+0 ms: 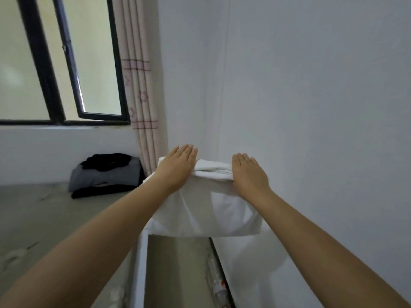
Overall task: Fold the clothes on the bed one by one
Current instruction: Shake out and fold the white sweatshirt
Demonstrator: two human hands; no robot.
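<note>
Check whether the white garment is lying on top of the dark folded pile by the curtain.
No, both hands hold the white garment up, apart from the dark folded pile.

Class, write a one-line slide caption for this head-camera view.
Both hands, left hand and right hand, hold a folded white garment up above the bed, near a pile of dark folded clothes.
</note>
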